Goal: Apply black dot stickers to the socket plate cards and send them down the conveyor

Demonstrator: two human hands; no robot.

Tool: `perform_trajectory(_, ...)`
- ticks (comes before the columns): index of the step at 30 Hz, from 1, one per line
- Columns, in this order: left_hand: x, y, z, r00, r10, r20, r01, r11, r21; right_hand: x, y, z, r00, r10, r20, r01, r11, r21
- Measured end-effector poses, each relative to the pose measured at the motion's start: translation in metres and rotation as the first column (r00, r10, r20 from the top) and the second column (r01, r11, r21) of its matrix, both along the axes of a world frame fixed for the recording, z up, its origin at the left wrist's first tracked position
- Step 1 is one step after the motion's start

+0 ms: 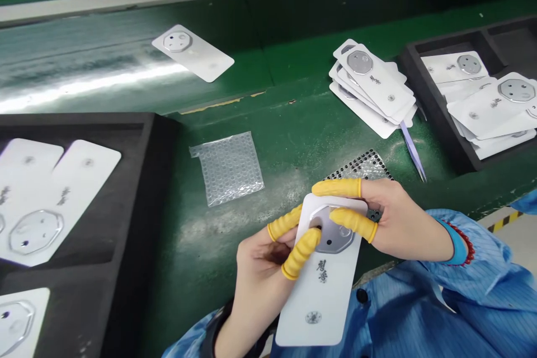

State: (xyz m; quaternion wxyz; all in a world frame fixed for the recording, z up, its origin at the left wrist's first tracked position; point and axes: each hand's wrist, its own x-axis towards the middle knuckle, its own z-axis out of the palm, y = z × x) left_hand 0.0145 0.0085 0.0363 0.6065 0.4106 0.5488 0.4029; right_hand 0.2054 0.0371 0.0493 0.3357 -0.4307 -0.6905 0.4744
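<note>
Between my two hands I hold a white rounded panel (316, 302) with a grey octagonal inset near its top and dark printed marks below. My left hand (272, 263) grips its left edge, the thumb pressed on the inset beside a small dark hole. With thumb and forefinger my right hand (377, 215) pinches the upper right corner. Yellow finger cots cover the thumbs and forefingers. Partly hidden behind my right hand lies a clear sheet of small black round pieces (356, 168). Purple tweezers (413, 151) rest beyond it.
A stack of similar panels (377, 86) lies at the back right, beside a black foam tray (444, 134) holding more. Another foam tray (138, 190) with panels stands at left. Bubble wrap (232, 170) lies mid-table. One single panel (193, 53) sits on the shiny green surface behind.
</note>
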Motion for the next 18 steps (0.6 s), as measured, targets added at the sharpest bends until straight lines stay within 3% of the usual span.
perform_trajectory(10,-0.001,-0.003,0.0,0.999,0.037,0.004,-0.036,0.998,-0.041,-0.002,0.0,0.002,1.0,0.008,-0.005,-0.007,1.0,0.019)
perform_trajectory(13,0.004,-0.004,0.002,0.995,0.095,-0.007,-0.096,0.995,-0.039,-0.002,-0.001,0.003,1.0,0.022,0.003,-0.022,0.999,0.044)
perform_trajectory(18,0.008,-0.006,0.001,0.992,0.122,0.026,-0.124,0.985,0.123,-0.004,-0.004,0.0,0.999,0.028,0.018,-0.029,0.997,0.078)
